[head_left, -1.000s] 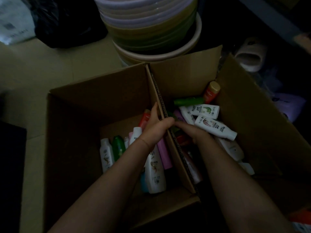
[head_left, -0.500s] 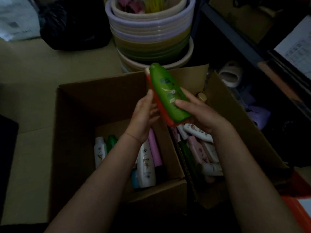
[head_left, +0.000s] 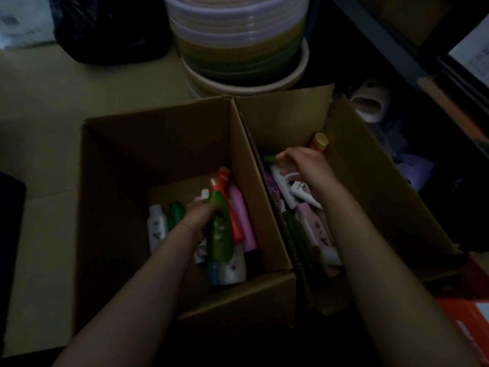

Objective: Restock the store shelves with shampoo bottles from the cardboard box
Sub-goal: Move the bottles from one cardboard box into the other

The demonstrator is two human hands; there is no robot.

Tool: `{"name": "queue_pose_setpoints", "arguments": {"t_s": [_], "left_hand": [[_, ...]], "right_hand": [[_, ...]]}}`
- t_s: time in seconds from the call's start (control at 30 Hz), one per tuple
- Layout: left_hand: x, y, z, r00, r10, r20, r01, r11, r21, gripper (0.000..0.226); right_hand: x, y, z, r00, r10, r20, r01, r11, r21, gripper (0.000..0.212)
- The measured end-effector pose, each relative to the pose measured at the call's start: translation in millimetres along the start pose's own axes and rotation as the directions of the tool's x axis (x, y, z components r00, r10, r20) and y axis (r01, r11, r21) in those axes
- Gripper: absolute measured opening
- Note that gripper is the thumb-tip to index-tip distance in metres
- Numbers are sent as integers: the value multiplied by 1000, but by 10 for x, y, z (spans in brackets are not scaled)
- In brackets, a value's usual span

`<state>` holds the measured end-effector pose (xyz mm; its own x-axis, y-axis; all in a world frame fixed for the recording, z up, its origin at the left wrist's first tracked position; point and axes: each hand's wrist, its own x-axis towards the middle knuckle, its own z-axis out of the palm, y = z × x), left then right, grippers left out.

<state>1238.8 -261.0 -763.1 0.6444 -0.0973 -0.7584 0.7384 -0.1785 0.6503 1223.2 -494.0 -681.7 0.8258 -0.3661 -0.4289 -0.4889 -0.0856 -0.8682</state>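
Observation:
Two open cardboard boxes stand side by side on the floor. In the left box [head_left: 127, 197] my left hand [head_left: 199, 215] grips a green shampoo bottle [head_left: 219, 231] with a red cap, low among white, pink, orange and green bottles. My right hand [head_left: 304, 165] reaches into the right box [head_left: 370, 186], fingers curled down over a small green bottle [head_left: 270, 158] and white bottles [head_left: 299, 192]. Whether it holds one is unclear. A gold-capped red bottle [head_left: 318, 143] leans at that box's far corner.
A stack of plastic basins [head_left: 238, 49] stands just behind the boxes. A black bag [head_left: 105, 30] lies at the back left. Dark metal shelving [head_left: 397, 49] runs along the right, with a slipper [head_left: 370, 102] and purple packs on the floor beneath. An orange item [head_left: 465, 327] sits at the bottom right.
The green bottle, held up between both hands half a second ago, has gone down into the left box in my left hand. My right hand has let go and moved into the right box.

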Motion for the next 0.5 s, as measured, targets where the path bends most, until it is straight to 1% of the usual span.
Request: {"name": "queue_pose_setpoints", "arguments": {"t_s": [0.03,0.07,0.1,0.17,0.2,0.23,0.27,0.3,0.33,0.4,0.43,0.47,0.5], "left_hand": [[31,-18,32,1000,15,-26,-14,999,49,43],[31,-1,81,998,42,-35,-39,996,78,41],[13,39,144,997,69,-31,-66,994,90,47],[-31,140,315,996,90,28,-92,994,64,84],[-80,191,420,992,87,91,-89,996,21,99],[-157,246,532,981,96,167,-93,995,-23,105],[-264,287,640,968,131,215,-125,991,-40,97],[-357,310,726,958,168,234,-165,986,-33,83],[-383,287,784,949,205,239,-208,978,-13,76],[-354,220,815,934,265,239,-272,962,-2,59],[-337,209,809,931,276,237,-284,959,-3,52],[-316,211,792,931,281,234,-289,957,-2,52],[-296,211,777,929,287,236,-296,955,5,57]], "right_hand": [[54,86,-18,997,82,8,-82,997,-6,24],[104,173,-29,986,165,18,-164,986,-21,23],[159,269,-35,971,237,24,-236,971,-47,25],[301,465,-14,943,331,14,-329,940,-86,30],[363,555,7,934,356,13,-352,929,-113,32],[420,659,23,933,360,11,-353,920,-171,33],[459,774,41,935,355,16,-339,904,-260,33],[468,905,53,934,357,23,-325,874,-360,34],[452,1056,58,932,361,32,-309,838,-450,37],[384,1339,56,921,387,49,-301,786,-540,48],[367,1474,57,925,377,48,-280,761,-585,52],[341,1565,73,930,362,59,-243,730,-639,55],[314,1626,102,933,348,87,-196,698,-689,55]]}}
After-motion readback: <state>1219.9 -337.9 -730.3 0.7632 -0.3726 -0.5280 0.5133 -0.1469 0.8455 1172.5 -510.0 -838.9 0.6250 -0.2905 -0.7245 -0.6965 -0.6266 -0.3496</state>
